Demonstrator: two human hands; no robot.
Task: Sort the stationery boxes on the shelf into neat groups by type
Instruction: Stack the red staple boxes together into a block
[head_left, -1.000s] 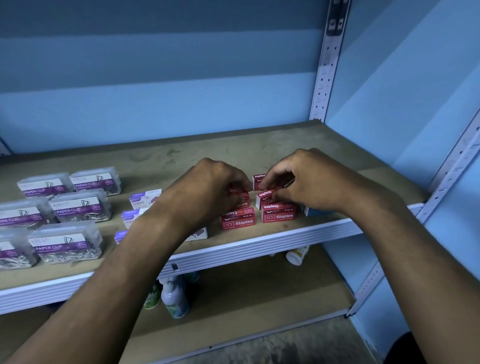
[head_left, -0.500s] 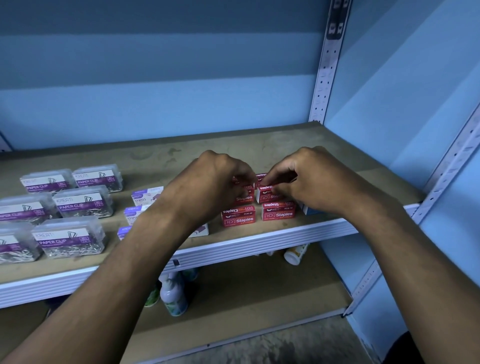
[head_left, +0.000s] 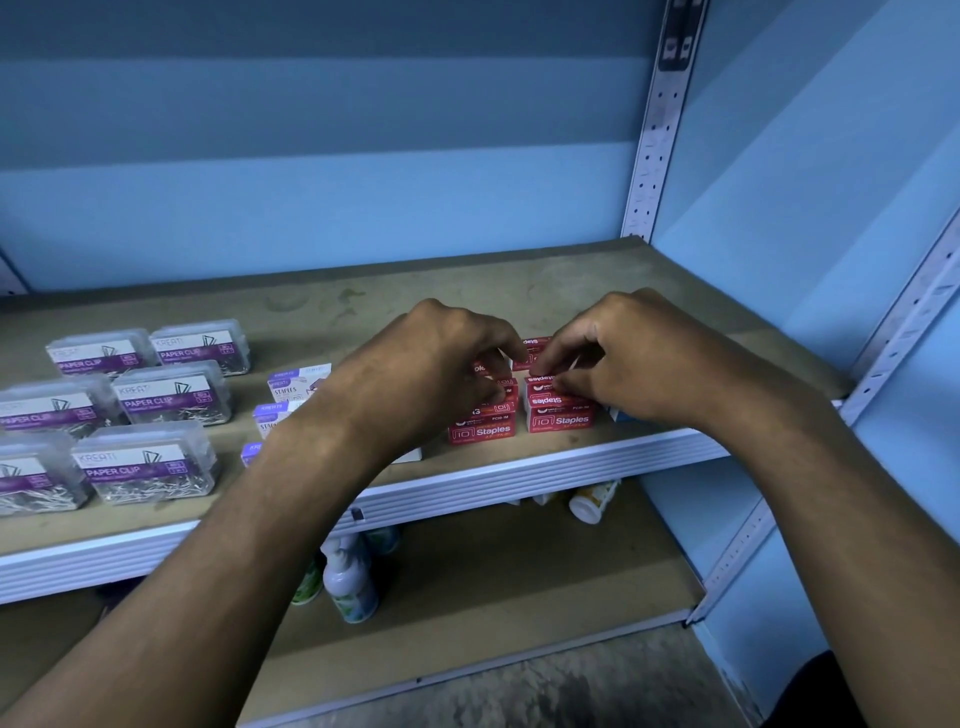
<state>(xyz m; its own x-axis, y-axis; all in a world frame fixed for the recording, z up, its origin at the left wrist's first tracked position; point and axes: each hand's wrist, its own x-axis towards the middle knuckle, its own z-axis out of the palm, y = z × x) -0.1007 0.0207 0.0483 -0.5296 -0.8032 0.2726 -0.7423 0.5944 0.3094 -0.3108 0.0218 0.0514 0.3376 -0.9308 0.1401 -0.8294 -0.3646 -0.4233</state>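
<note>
Small red staples boxes (head_left: 558, 418) stand in two short rows near the front of the brown shelf (head_left: 322, 317). My left hand (head_left: 431, 374) rests over the left row (head_left: 480, 431), fingers curled onto a red box. My right hand (head_left: 634, 364) pinches a red box (head_left: 540, 384) in the right row. White and purple staples boxes (head_left: 293, 382) lie just left, partly hidden by my left forearm. Several clear paper clip boxes (head_left: 171, 397) sit in rows at the far left.
A blue box corner (head_left: 621, 414) peeks out under my right wrist. Metal uprights (head_left: 657, 130) frame the right side. On the lower shelf stand a spray bottle (head_left: 345, 584) and small bottles (head_left: 592, 501). The back of the upper shelf is bare.
Both hands stay on the red boxes with small finger shifts; the right fingers have moved down onto a box in the right row. The view has shifted slightly.
</note>
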